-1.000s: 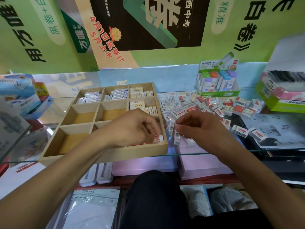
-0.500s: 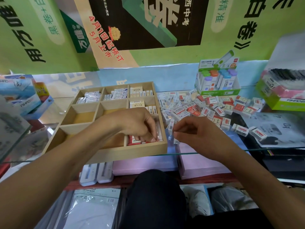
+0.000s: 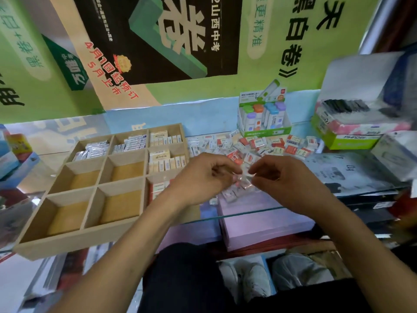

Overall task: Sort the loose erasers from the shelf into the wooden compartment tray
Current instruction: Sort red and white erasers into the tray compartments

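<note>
Since the frame half a second back, my left hand has come out of the near right compartment of the wooden tray and moved right, over the tray's right edge, to meet my right hand above the glass shelf. Both hands now sit close together, fingers curled, with a small wrapped eraser between their fingertips; the right hand pinches it, and the left hand's fingertips seem to touch it too, though motion blur keeps me from telling whether that hand truly grips it.

Loose erasers lie scattered on the shelf behind and under my hands, red-and-white and blue-and-white sleeves mixed, with a few more just below the fingers near the shelf's front edge. The tray stands on the shelf to the left of the pile. Its two far left compartments hold rows of silver-blue erasers, the far right and middle right ones hold cream-coloured erasers, and the near right one shows some red-and-white ones behind my left wrist. The other four compartments show only their wooden floors.

Behind the pile stands a green display box of capped correction items, and a pink-and-green box sits at the far right.
</note>
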The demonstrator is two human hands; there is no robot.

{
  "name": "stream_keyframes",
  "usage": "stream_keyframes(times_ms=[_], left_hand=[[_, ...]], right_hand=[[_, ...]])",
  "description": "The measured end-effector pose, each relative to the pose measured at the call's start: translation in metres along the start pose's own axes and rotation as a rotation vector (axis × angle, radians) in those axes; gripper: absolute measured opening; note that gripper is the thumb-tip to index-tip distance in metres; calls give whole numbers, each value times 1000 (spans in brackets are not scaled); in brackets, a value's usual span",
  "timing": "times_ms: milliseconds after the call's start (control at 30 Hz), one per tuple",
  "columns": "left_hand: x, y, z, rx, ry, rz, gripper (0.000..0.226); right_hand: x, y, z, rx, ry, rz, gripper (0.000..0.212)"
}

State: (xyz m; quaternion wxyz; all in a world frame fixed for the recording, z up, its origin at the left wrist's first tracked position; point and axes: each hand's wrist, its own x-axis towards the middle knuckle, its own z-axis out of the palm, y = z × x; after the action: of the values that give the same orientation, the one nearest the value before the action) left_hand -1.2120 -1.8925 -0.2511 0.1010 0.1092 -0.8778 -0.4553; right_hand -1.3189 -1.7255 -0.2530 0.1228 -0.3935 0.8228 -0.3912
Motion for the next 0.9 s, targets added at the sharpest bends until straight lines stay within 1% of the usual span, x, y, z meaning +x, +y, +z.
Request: stream_keyframes(times_ms=[133,233,300,400,500,567,633,700,800,900], left_hand=[[37,12,25,178,48,42,23],[66,24,42,314,24,91,22],[84,33,54,356,6,105,20],[112,40,75,373,7,94,22],[137,43,96,439,-20,63,26],[149,44,107,539,-86,68,34],[159,44,118,664,-172,129,39],[168,41,127,767,-212,197,43],[176,31,135,792,-156,220,44],[179,23,137,755,-115,252,32]], right_hand=[[0,37,-29,-88,115,100,9],[-1,64,-49,-160,210,151,11],[-3,79,-59,-233,241,183,12],[-3,99,-68,-255,275,227,14],[-4,117,-72,-234,285,242,20],[-3,126,-74,-247,258,253,25],[-2,132,-77,-233,253,266,28],[0,136,-79,-212,262,267,30],[5,139,-78,-210,262,241,32],[20,139,-80,-175,275,216,34]])
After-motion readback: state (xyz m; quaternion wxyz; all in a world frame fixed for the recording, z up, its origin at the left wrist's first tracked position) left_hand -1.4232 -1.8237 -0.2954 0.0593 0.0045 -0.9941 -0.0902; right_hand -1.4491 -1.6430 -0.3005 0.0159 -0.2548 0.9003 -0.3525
